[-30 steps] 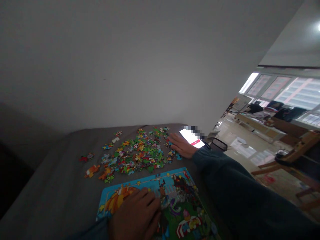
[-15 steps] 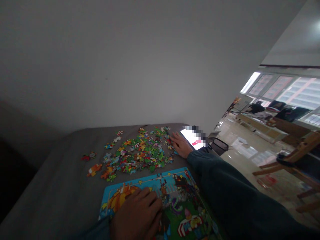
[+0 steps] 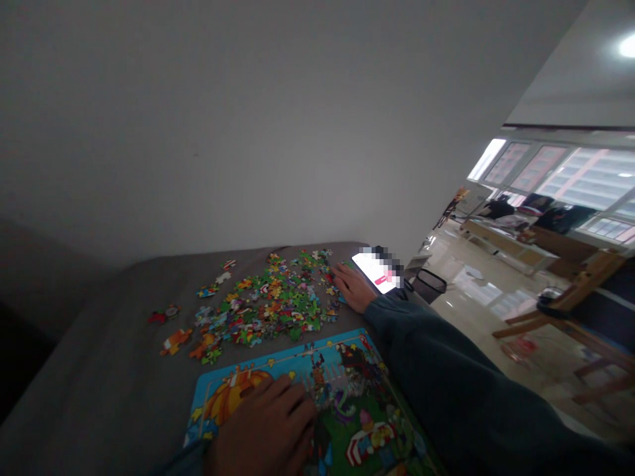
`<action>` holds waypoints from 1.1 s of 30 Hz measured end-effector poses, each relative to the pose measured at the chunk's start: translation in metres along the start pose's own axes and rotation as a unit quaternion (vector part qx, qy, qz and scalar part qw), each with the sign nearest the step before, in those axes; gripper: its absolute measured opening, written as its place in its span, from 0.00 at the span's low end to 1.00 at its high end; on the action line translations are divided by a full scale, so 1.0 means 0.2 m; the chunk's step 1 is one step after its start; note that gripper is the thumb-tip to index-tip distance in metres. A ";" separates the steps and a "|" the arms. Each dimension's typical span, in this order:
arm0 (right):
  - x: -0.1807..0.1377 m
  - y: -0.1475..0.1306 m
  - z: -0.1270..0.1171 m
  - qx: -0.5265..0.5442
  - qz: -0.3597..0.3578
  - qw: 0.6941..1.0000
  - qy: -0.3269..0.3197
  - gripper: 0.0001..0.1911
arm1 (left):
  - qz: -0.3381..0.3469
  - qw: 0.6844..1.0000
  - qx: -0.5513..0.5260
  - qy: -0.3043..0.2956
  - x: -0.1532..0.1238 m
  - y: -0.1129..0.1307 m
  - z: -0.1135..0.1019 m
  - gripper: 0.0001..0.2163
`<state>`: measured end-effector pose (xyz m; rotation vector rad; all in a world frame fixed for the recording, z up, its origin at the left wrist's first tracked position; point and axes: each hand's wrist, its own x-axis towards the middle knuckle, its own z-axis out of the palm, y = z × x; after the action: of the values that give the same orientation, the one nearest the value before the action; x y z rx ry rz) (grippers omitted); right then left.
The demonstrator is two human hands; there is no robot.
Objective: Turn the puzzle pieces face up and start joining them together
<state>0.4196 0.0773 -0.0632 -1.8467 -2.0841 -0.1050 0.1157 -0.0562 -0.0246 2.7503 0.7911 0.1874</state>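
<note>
My left hand (image 3: 262,430) lies flat, fingers together, on a colourful puzzle board (image 3: 357,403) with a blue border at the near edge of a grey table (image 3: 114,370). A heap of loose puzzle pieces (image 3: 268,307) spreads across the table beyond the board. My right hand (image 3: 353,287), in a dark sleeve, rests palm down with fingers stretched out at the right end of the heap, beside a lit phone (image 3: 376,271).
A few stray pieces (image 3: 171,340) lie left of the heap. A plain wall rises behind the table. To the right the floor drops away to a wooden chair (image 3: 580,297), a dark bin (image 3: 429,284) and desks under bright windows.
My right hand has slid slightly back toward the phone at the heap's right end. The view has shifted a little; my left hand stays on the board.
</note>
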 end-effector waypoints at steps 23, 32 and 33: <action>0.00 -0.04 -0.03 0.020 -0.067 0.998 -0.003 0.27 | 0.034 0.999 -0.012 0.032 0.00 -0.02 0.02 0.06; 0.00 -0.03 -0.05 -0.014 0.039 0.997 0.068 0.24 | 0.025 1.000 -0.006 0.017 0.01 -0.02 0.01 0.06; 0.00 -0.03 -0.05 -0.010 0.046 0.997 0.062 0.25 | 0.019 1.000 -0.005 0.016 0.01 -0.02 0.01 0.06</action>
<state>0.4167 0.0742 -0.0529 -1.8940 -1.9182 -0.2111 0.1157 -0.0526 -0.0281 2.7603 0.7435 0.2432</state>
